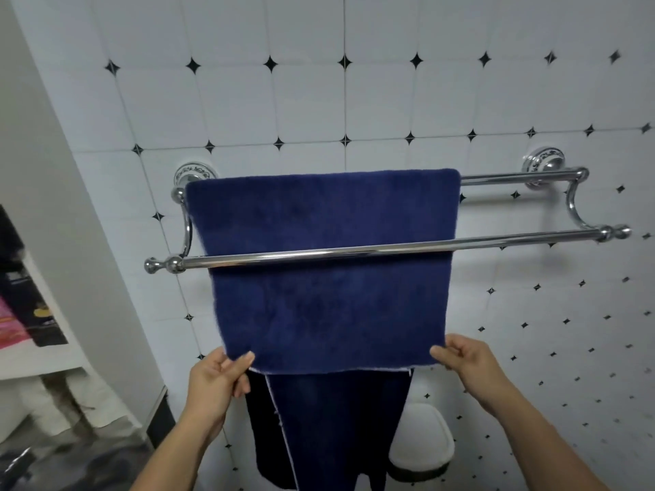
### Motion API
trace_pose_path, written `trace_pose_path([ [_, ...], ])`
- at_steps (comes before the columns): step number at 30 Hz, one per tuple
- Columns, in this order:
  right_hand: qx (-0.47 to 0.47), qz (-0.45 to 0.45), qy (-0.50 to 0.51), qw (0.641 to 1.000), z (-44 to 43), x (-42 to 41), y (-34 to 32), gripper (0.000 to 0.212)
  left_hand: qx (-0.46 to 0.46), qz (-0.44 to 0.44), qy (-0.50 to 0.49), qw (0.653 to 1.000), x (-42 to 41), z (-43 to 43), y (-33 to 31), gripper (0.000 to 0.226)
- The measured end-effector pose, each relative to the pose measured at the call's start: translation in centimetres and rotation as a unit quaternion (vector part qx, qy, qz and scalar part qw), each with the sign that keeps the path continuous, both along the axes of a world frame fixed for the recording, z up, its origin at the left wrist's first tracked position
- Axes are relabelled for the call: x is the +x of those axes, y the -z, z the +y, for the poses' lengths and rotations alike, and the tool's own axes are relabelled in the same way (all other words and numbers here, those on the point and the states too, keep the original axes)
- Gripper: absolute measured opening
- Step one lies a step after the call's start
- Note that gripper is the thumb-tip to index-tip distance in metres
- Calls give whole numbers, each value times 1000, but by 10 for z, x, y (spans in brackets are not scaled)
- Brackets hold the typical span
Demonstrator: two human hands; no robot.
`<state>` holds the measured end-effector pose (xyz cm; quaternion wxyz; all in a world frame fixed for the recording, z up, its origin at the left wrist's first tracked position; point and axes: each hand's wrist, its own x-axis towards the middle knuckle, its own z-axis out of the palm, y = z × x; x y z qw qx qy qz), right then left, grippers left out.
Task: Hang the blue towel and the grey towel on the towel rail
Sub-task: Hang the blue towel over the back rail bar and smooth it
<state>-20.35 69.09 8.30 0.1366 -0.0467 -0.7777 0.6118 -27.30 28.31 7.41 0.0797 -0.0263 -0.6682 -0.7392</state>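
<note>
The blue towel (326, 299) is draped over the back bar of the chrome double towel rail (514, 177) and passes behind the front bar (496, 242). Its front half is pulled out toward me; the rest hangs down behind and below it. My left hand (216, 380) pinches the front hem at its lower left corner, thumb on top. My right hand (468, 363) pinches the lower right corner. No grey towel is in view.
The rail is fixed to a white tiled wall with black diamond insets. The right part of both bars is bare. A white shelf (39, 359) with dark and pink items stands at the left. A white round-lidded bin (421, 444) sits low on the floor.
</note>
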Motion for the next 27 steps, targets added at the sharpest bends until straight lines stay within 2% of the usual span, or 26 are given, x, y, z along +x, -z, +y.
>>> trace_pose_path([
  [2,9,-41,-32,999,-2,4,13,7,-17,-30,-1,999,4,-6,17,14],
  [5,19,-47,-79,996,1,1,-1,16,-36,-43,10,998,9,-9,23,20],
  [7,-18,6,-108,994,-1,-3,-36,28,-37,-34,39,998,8,-9,9,27],
  [9,-53,81,-96,991,-4,-10,-77,37,-22,-5,76,997,9,-9,-15,39],
  [11,-86,132,-66,985,-8,-23,-114,35,4,39,106,994,9,-7,-47,49],
  [15,-96,146,-18,985,-16,-47,-152,34,77,108,137,982,3,-7,-104,48],
  [17,-135,136,-7,981,-14,-53,-153,37,104,123,135,978,-1,-9,-121,42],
  [21,-211,144,-25,966,-8,-54,-149,33,74,143,97,982,-7,-1,-131,30],
  [24,-235,159,-23,959,-1,-53,-149,15,57,154,51,985,-15,11,-137,32],
  [27,-278,183,-17,943,12,-52,-148,15,57,161,21,985,-23,23,-146,33],
])
